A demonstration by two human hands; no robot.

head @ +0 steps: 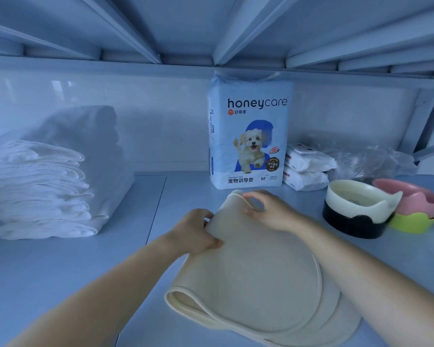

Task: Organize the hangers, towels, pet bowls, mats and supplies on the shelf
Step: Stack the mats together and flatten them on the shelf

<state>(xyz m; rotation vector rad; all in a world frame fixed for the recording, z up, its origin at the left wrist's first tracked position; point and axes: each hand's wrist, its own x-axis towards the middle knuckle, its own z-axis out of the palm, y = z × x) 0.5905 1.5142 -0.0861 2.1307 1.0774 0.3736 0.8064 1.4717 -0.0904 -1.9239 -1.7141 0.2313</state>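
Left hand [198,231]: fingers pinched on the left edge of the cream mat [248,271].
Right hand [268,211]: fingertips closed on the mat's far corner, lifting it slightly.
Mat: folded over, lying on the shelf [60,284] beneath both hands.
Beyond: pad pack [248,136] upright behind; wipe packs [306,169] beside it.
Right: stacked pet bowls [361,206].
Left: folded towels [40,189].
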